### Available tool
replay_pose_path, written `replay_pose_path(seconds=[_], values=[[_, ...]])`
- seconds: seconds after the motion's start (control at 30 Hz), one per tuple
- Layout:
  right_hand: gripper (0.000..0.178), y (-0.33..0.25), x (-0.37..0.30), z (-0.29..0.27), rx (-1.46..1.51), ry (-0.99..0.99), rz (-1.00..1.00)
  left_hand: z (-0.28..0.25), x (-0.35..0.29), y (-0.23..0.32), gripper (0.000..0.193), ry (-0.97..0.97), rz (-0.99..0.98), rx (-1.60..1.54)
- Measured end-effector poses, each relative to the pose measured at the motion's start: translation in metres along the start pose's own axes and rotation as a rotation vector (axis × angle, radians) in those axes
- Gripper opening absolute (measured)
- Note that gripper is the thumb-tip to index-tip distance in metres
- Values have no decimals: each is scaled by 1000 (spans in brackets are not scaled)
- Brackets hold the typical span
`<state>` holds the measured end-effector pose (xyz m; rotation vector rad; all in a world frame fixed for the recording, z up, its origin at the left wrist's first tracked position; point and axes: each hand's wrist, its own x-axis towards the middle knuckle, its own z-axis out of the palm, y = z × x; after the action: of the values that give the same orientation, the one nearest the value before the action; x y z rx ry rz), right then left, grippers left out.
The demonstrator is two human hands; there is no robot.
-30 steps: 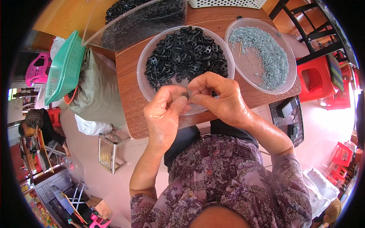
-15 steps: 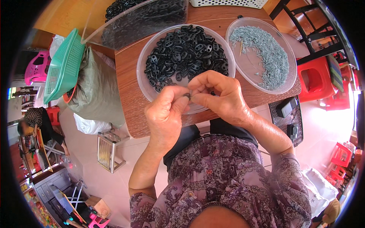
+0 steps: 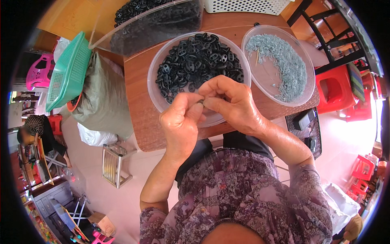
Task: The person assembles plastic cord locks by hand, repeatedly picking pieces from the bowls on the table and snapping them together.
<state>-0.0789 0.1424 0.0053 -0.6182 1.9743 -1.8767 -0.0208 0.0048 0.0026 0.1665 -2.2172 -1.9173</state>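
Observation:
My left hand and my right hand meet over the near edge of a round clear bowl. Between the thumb and forefinger of my left hand is a small dark plastic piece, mostly covered by the fingers. My right thumb and forefinger are pinched at the same spot; whether they hold a separate tiny part cannot be made out. Black oval two-hole plastic pieces are heaped in the bowl. To its right, a second clear bowl holds many tiny grey-silver slivers, spring-like in look.
Behind the bowls stands a clear bin of black pieces beside a white perforated basket. All rest on a wooden table. A green basket and a stuffed sack flank it at left; red stools stand right.
The table and bowls sit slightly lower in the picture. Both hands stay pinched together, and the dark piece between the fingertips appears slightly turned.

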Motion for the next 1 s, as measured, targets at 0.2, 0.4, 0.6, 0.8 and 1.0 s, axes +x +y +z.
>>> replay_pose_path(seconds=[0.2,0.4,0.6,0.8,1.0], values=[[15,-8,13,-5,16,-53,28,0,8,-4,9,65,-142,-287],[16,-19,18,-26,-165,0,-9,1,16,-1,15,69,-262,-525],[11,-11,37,-87,-333,332,-122,-9,17,-9,16,24,-332,-670],[15,-4,109,-195,-1045,515,-223,-7,19,-6,16,-12,-300,-682],[28,22,161,-217,-1321,306,185,-8,16,-7,14,-5,-321,-673]])
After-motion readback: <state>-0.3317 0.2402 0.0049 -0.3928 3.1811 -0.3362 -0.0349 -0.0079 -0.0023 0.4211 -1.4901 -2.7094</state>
